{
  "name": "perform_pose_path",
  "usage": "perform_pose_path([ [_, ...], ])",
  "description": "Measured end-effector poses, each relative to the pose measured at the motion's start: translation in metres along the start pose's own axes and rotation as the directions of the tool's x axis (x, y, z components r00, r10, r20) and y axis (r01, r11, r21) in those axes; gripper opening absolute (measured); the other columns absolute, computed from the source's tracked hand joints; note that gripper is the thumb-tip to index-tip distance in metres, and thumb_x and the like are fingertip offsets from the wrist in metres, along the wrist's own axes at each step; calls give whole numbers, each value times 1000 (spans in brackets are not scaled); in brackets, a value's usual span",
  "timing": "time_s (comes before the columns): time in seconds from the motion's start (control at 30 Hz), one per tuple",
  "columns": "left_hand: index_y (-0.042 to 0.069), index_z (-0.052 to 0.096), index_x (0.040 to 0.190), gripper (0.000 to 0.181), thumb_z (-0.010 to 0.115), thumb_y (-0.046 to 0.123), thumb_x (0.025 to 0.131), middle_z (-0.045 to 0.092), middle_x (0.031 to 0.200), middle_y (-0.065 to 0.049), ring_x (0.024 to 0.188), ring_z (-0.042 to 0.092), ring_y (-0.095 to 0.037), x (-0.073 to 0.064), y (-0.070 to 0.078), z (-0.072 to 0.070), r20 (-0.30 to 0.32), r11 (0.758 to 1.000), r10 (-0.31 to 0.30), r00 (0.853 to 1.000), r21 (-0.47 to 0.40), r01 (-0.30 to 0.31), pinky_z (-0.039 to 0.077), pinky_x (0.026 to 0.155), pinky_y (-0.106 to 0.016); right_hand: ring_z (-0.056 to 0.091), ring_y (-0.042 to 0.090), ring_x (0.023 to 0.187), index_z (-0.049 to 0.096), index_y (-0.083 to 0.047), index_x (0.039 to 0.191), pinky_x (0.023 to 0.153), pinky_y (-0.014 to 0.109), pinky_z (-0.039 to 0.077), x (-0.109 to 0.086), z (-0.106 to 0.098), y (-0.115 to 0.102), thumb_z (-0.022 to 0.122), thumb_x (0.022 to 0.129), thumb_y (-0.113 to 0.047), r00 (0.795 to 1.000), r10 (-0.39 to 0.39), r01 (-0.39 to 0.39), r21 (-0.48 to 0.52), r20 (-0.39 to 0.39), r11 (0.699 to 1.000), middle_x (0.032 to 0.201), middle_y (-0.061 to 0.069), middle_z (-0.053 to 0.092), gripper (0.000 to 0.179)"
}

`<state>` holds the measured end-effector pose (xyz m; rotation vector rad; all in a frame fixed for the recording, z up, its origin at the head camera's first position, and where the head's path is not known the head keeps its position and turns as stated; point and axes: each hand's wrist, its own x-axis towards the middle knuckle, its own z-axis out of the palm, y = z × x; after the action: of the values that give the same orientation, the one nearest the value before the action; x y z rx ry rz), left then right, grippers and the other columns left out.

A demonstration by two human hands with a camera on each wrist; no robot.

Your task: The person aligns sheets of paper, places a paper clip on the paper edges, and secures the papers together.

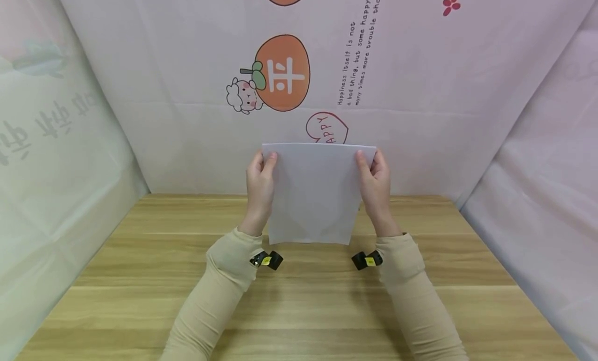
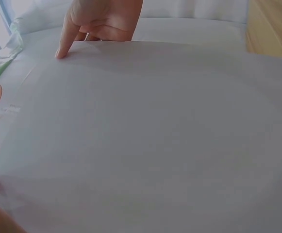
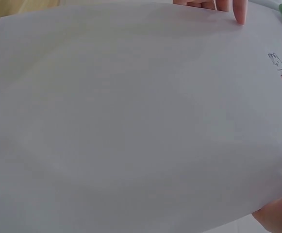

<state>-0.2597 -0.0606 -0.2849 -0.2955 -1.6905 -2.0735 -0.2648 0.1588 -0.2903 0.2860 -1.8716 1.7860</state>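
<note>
A plain white sheet of paper [image 1: 315, 195] is held up over the far part of the table, its face toward the head camera. My left hand [image 1: 260, 187] pinches its upper left corner, thumb in front and fingers behind. At the upper right corner my right hand [image 1: 375, 187] grips it the same way. The paper [image 2: 155, 131] fills most of the left wrist view, with the right hand [image 2: 104, 19] at its far edge. In the right wrist view the sheet [image 3: 131, 111] spreads nearly flat, and the left hand's fingers [image 3: 239, 10] show at the top.
Below lies a wood-grain table [image 1: 317, 309]. A white printed cloth [image 1: 411, 91] with orange fruit drawings and lettering hangs behind it, and more pale cloth hangs at both sides. Black wrist cameras [image 1: 366, 260] sit on both sleeves.
</note>
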Motion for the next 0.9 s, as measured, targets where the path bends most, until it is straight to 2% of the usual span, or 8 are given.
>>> perform_pose_path([
  [0.23, -2, 55, 101, 19, 49, 16, 98, 52, 93, -2, 90, 47, -12, 3, 2, 4, -27, 1000, 30, 999, -4, -31, 38, 85, -25, 55, 15, 89, 54, -11, 108, 76, 26, 46, 3, 2, -2, 52, 97, -33, 1000, -27, 27, 30, -15, 999, 96, 0, 57, 25],
  [0.57, 3, 55, 89, 22, 52, 24, 98, 40, 75, 1, 75, 39, -11, 5, 5, 7, -57, 999, 40, 998, 29, -39, 30, 67, -24, 55, 16, 93, 56, -14, 109, 80, 27, 47, 4, 4, -7, 51, 97, -35, 999, -11, 12, 7, -45, 1000, 100, 0, 56, 24],
  [0.9, 5, 51, 83, 27, 52, 28, 98, 38, 74, 1, 75, 39, -11, 6, 5, 8, -66, 998, 46, 997, 36, -44, 30, 69, -24, 54, 14, 91, 57, -13, 105, 77, 25, 46, 6, 4, -8, 52, 97, -32, 998, -10, 12, 29, -57, 1000, 96, -2, 56, 21],
])
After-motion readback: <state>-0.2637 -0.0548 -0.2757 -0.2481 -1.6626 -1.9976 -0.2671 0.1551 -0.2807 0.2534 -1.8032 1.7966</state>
